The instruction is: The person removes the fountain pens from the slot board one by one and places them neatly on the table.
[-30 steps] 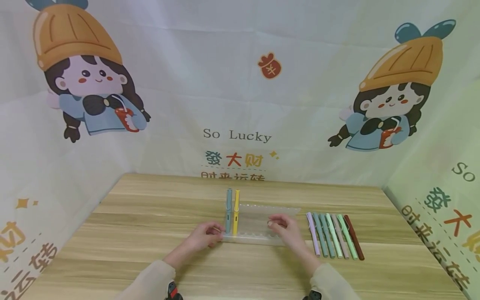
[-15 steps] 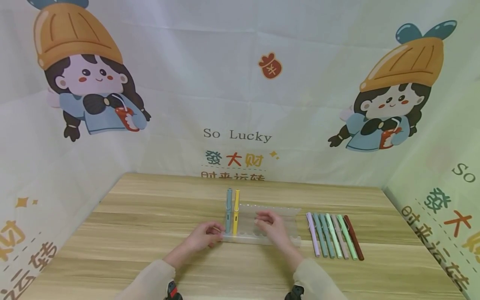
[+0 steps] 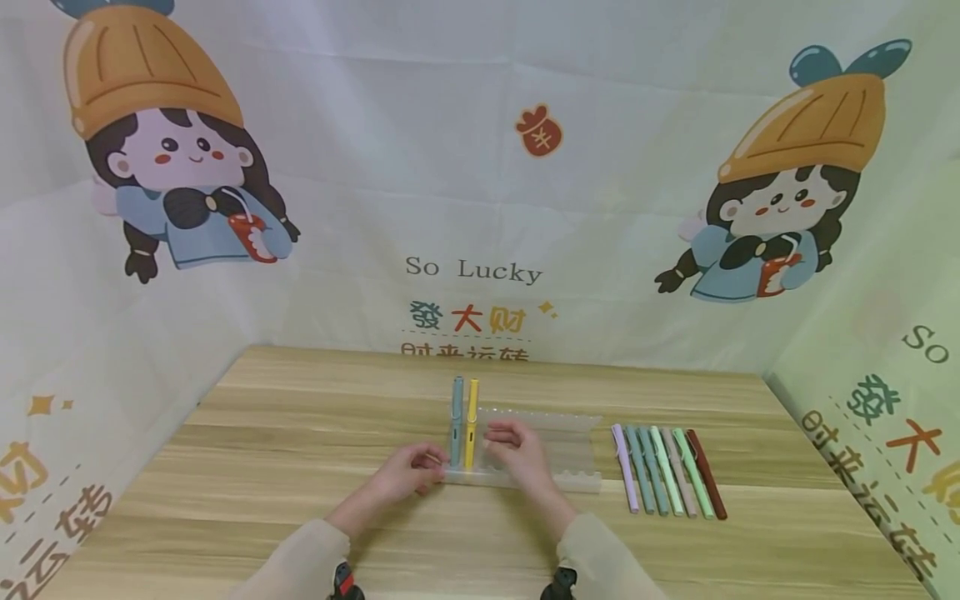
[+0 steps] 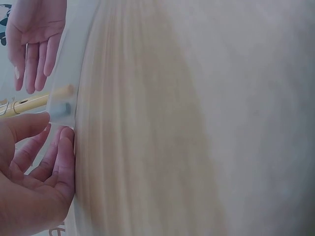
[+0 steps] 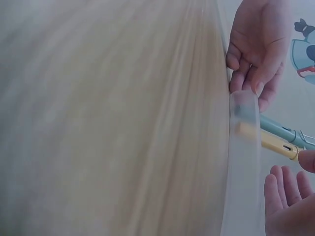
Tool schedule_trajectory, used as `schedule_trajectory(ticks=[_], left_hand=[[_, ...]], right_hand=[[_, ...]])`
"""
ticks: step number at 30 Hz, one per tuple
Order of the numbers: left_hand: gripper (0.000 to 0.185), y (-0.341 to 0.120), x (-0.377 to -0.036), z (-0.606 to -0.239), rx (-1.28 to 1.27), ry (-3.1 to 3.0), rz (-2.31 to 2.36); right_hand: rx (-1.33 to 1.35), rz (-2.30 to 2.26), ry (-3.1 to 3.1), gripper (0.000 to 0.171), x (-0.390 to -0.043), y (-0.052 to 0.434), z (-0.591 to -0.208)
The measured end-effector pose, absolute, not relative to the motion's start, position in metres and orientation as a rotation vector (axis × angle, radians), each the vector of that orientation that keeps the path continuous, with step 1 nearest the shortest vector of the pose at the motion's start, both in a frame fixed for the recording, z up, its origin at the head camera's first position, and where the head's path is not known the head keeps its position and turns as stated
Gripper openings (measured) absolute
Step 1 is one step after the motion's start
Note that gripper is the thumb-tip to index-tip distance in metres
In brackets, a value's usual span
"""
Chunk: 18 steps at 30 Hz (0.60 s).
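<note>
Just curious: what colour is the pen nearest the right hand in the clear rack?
Yellow pen; the head view shows it best.

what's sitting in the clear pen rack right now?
Two pens lie across the clear rack at its left end: a grey-blue pen and a yellow pen. The right hand covers the slots beside them.

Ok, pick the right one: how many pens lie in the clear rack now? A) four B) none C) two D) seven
C: only a blue-grey pen and a yellow pen lie in the clear rack; the other seven pens lie on the table.
</note>
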<state>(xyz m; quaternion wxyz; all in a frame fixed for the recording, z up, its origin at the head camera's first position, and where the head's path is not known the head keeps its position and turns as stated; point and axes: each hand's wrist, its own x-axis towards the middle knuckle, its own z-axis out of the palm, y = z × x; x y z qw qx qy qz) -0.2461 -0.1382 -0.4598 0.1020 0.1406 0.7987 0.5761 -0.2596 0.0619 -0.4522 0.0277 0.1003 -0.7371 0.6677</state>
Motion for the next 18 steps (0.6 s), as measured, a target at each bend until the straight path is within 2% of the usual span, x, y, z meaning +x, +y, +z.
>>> schedule_trajectory(ticks=[18], left_hand=[[0.018,-0.140,-0.248,-0.462,0.444,2.363,1.694]], right_hand=[[0.292,2.062,-2.241,0.033,-0.266,0.043,-0.454]])
